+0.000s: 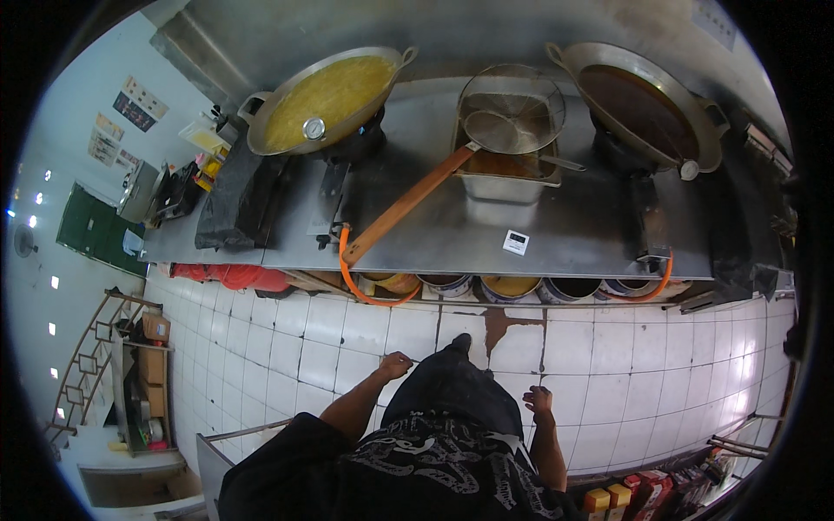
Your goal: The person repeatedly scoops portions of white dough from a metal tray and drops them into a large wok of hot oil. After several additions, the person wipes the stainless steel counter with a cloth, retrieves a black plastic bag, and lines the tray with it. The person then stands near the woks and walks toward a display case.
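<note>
My left hand point(395, 366) hangs beside my thigh over the tiled floor, loosely curled; whether it holds anything cannot be made out. On my other side, my right hand point(538, 398) hangs with fingers bent, touching no object that I can see. Before me, a wok of yellow bubbling liquid point(332, 91) with a dial thermometer point(313, 128) stands on a burner at the left. A second wok of dark liquid point(635, 107) with another thermometer point(689, 170) is at the right. Between them, a wooden-handled strainer point(417, 198) and a wire skimmer point(544, 84) rest across a steel pan point(505, 190).
A white digital timer point(516, 242) lies on the steel counter point(430, 244). Orange gas hoses point(352, 280) loop over its front edge. Open buckets point(511, 290) and red bags point(247, 277) sit beneath. A shelf with cardboard boxes point(152, 366) is at the left; packages point(648, 492) are at the lower right.
</note>
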A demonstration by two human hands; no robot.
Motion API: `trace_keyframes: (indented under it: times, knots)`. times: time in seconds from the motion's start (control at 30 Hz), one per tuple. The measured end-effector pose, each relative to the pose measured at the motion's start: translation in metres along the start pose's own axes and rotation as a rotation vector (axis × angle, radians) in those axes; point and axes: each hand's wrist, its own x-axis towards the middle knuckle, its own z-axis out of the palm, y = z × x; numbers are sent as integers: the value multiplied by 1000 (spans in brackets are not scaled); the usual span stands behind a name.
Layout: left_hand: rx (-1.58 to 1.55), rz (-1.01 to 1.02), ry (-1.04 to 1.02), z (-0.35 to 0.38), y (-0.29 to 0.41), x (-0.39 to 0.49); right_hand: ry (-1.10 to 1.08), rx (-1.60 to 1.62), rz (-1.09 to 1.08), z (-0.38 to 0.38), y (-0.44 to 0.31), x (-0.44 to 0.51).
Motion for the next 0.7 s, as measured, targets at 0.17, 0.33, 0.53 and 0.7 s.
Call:
trace_keyframes:
  times: [0.17, 0.33, 0.53, 0.7]
  knots:
    - [258, 74, -119, 4, 7, 15, -43, 19, -39, -4, 1, -2]
    - [163, -45, -43, 17, -7, 31, -29, -2, -42, -7, 4, -1]
    - [419, 62, -122, 20, -6, 35, -53, 33, -55, -14, 11, 3]
    - [515, 209, -125, 17, 15, 10, 2, 7, -32, -18, 13, 5]
